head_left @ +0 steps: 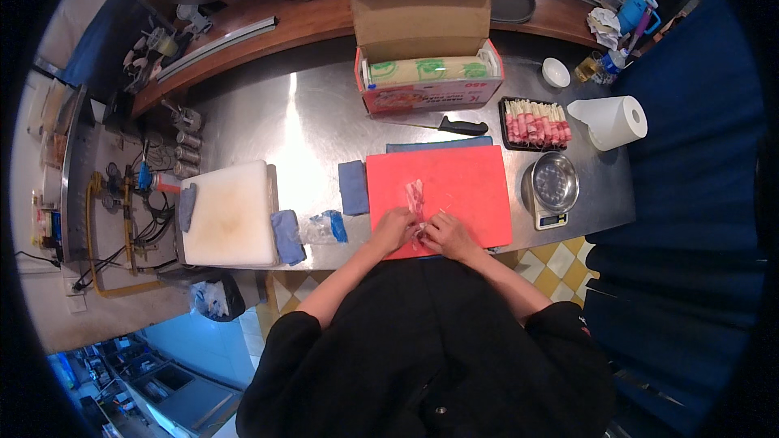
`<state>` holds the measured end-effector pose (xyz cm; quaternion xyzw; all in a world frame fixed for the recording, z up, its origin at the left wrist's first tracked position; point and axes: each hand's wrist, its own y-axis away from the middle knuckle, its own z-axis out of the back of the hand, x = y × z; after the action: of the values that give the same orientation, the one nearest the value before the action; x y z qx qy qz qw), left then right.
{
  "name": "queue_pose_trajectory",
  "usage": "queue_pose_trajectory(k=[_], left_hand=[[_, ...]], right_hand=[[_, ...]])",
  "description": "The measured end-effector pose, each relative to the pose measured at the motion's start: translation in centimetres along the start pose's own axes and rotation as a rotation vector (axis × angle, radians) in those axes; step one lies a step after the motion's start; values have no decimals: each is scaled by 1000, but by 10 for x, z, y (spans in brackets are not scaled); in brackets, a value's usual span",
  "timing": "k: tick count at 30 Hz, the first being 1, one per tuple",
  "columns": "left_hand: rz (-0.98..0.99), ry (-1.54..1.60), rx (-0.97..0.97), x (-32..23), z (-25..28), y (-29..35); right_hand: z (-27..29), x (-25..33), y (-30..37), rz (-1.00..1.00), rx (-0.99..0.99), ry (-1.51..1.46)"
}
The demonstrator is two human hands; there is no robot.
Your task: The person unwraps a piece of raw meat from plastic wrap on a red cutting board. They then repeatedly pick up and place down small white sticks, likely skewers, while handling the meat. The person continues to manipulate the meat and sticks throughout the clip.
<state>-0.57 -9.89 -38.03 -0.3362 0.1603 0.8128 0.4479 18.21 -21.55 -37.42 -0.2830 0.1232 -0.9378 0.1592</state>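
A thin, pale pink strip of sliced meat (415,193) lies lengthwise on the red cutting board (475,178), its near end between my hands. My left hand (395,229) pinches that end from the left, fingers bent. From the right, my right hand (447,236) closes its fingertips on the same end. Something whitish shows between the fingers, too small to name. To the right of the board, a black tray (506,143) holds several meat rolls (539,125) with pale, stalk-like ends sticking out.
A steel bowl (556,181) sits on a kitchen scale (552,220) at the right. Beyond the board lie a black-handled knife (463,126) and an open carton (430,98) with a wrap roll. Folded blue cloths (352,187) and a white cutting board (227,215) are leftward; a paper roll (610,123) is far right.
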Motion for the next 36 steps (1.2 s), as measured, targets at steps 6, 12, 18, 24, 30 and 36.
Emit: queue_pose_trajectory(k=[6,12,18,24,30,36], left_hand=[[-34,-49,47,3,1,2],[-45,-84,46,-7,10,3],[51,-112,-70,-16,-1,4],[184,-78,-34,-13,-2,-4],[313,20,-49,-2,0,-12],[187,-214,-125,-43,21,18]], right_hand=[[-9,-9,-7,41,0,-57],[-11,-29,-22,-239,42,-408],[-14,-34,-27,-445,122,-534],[5,-17,-22,-155,-117,-212],[-8,-13,-7,-15,20,-112],[-12,-23,-9,-27,84,-128]])
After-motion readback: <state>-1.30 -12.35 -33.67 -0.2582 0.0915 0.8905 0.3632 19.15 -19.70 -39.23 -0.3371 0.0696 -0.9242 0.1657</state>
